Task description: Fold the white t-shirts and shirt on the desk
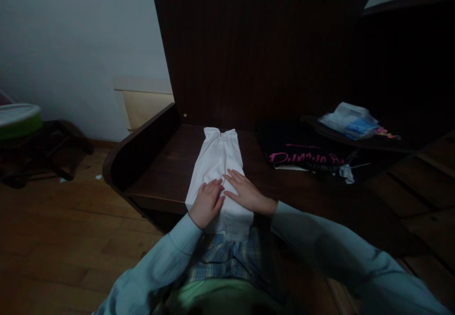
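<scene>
A long, narrow piece of white cloth point(221, 151), which looks like a folded garment, lies on the dark wooden surface in front of me. Its near end hangs over the edge toward my lap. A lengthwise seam or fold runs down its middle. Flat on the left half of the cloth rests my left hand point(207, 203), its fingers close beside that middle line. My right hand point(246, 193) presses on the right half, fingers stretched out toward the left. Neither hand grips the fabric; the fingertips of both nearly meet at the middle.
The dark wooden desk point(156, 182) has a raised side panel point(142, 132) at left. To the right lies a folded black cloth with pink lettering point(302, 151). A plastic packet point(350, 121) sits on a small shelf. A green-and-white tub point(20, 121) stands at far left.
</scene>
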Action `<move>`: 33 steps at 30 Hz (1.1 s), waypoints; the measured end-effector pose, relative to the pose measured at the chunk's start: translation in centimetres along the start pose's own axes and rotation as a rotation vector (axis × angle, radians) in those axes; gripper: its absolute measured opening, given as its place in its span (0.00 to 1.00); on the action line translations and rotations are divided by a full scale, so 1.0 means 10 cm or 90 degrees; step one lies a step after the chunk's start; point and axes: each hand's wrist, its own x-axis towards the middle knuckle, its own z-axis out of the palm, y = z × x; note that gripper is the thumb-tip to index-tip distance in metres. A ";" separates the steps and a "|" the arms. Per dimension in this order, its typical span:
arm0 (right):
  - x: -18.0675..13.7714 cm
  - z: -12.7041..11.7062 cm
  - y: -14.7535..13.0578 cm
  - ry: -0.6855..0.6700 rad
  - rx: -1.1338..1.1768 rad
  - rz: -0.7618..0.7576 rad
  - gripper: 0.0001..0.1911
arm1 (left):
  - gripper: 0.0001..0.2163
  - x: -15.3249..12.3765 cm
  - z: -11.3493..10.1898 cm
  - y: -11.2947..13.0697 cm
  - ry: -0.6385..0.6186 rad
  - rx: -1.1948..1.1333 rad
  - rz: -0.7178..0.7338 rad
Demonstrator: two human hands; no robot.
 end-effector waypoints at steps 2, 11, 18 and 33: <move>-0.07 0.03 0.01 -0.032 -0.049 0.014 0.29 | 0.15 0.05 -0.02 -0.06 -0.033 -0.002 0.013; 0.32 -0.03 0.30 -0.101 -0.112 0.053 0.33 | 0.22 0.51 0.01 -0.39 -0.099 0.119 0.074; 0.73 -0.11 0.68 -0.137 -0.146 0.095 0.32 | 0.23 1.13 0.11 -0.71 -0.122 0.124 0.102; 0.83 -0.15 0.83 0.203 0.016 0.112 0.18 | 0.12 0.90 -0.27 -0.89 0.077 0.045 0.074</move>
